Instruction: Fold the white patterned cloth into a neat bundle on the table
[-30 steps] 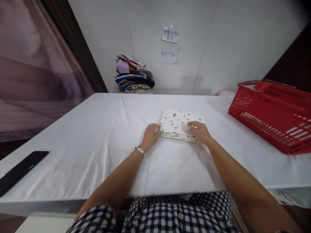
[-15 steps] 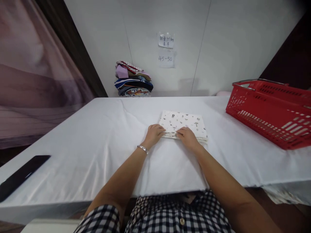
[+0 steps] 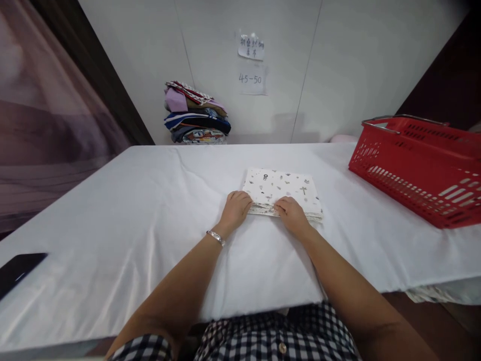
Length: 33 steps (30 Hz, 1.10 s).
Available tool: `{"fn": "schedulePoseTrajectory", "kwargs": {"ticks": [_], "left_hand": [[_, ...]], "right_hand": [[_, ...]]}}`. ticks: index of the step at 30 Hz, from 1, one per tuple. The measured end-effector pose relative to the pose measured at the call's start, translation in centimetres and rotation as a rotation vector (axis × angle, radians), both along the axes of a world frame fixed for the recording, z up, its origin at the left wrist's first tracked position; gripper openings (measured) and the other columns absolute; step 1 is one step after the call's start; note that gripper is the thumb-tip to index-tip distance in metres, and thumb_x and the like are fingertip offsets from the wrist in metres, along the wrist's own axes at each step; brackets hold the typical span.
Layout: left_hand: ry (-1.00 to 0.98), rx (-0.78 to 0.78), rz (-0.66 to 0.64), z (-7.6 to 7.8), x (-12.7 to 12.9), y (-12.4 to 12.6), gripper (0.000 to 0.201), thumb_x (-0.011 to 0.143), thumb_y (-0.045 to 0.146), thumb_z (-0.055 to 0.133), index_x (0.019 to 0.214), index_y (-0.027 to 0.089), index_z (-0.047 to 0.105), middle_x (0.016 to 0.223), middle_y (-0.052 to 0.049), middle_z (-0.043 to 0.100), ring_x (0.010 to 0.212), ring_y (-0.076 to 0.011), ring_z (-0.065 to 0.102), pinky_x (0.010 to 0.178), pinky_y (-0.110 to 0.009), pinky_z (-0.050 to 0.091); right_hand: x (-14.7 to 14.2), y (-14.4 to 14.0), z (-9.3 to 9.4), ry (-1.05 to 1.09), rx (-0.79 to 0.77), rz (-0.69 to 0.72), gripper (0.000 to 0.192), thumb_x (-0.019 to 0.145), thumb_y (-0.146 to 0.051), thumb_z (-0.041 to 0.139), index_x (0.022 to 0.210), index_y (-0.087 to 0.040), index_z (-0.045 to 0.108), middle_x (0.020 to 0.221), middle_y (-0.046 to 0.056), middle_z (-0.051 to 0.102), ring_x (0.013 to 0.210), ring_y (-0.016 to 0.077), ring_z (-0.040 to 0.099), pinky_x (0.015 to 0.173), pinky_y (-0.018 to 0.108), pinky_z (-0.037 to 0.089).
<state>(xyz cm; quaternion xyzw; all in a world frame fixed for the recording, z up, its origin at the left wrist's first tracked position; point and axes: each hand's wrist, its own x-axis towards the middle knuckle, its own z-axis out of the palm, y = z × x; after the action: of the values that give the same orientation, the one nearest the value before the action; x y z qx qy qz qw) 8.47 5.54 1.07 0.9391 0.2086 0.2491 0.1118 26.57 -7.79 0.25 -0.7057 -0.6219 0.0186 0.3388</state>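
A folded white cloth [image 3: 280, 188] with small dark and tan printed figures lies flat on the white-covered table, its layered edge turned toward me. My left hand [image 3: 236, 206] grips the near left corner, fingers closed around the layers. Along the middle of the same near edge, my right hand [image 3: 291, 211] pinches the cloth between thumb and fingers. The layers part slightly between both hands. A silver bracelet [image 3: 216, 237] circles my left wrist.
A red plastic basket [image 3: 417, 170] with metal handles stands at the right. Against the back wall rises a stack of folded fabrics [image 3: 197, 115]. A dark phone-like slab [image 3: 18, 271] lies at the left edge. Two paper notes [image 3: 251, 80] hang on the wall.
The camera view has shifted slightly. Both hands stay at the cloth's near edge, where the upper layers now lift a little apart between them.
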Motion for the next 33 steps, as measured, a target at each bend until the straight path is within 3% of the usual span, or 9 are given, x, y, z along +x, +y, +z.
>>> {"fn": "schedulePoseTrajectory", "kwargs": {"ticks": [8,22,33], "left_hand": [[-0.035,0.009,-0.023,-0.4,-0.1,0.1,0.027,0.094,0.028,0.035,0.087,0.020,0.061,0.096,-0.004,0.063,0.101,-0.0177,0.052,0.096,-0.036,0.033],[-0.105,-0.038,-0.017,-1.3,0.2,-0.1,0.015,0.087,0.027,0.053,0.094,0.023,0.066,0.093,-0.003,0.064,0.094,-0.0192,0.054,0.091,-0.039,0.037],[-0.114,-0.087,0.002,-1.2,0.2,-0.3,0.018,0.088,0.031,0.051,0.092,0.025,0.067,0.091,-0.002,0.064,0.093,-0.0185,0.054,0.090,-0.039,0.036]], "right_hand": [[-0.1,-0.5,0.1,-0.033,-0.013,0.030,0.024,0.090,-0.025,0.044,0.099,-0.022,0.065,0.100,0.006,0.062,0.094,0.0219,0.051,0.086,0.036,0.039],[0.2,0.9,-0.2,0.024,-0.114,-0.049,0.019,0.083,-0.015,0.052,0.087,-0.021,0.069,0.091,0.004,0.063,0.090,0.0199,0.053,0.082,0.032,0.038],[0.0,0.7,-0.6,0.051,-0.002,-0.080,0.015,0.085,-0.018,0.050,0.078,-0.021,0.063,0.082,0.002,0.061,0.081,0.0180,0.051,0.075,0.030,0.037]]}}
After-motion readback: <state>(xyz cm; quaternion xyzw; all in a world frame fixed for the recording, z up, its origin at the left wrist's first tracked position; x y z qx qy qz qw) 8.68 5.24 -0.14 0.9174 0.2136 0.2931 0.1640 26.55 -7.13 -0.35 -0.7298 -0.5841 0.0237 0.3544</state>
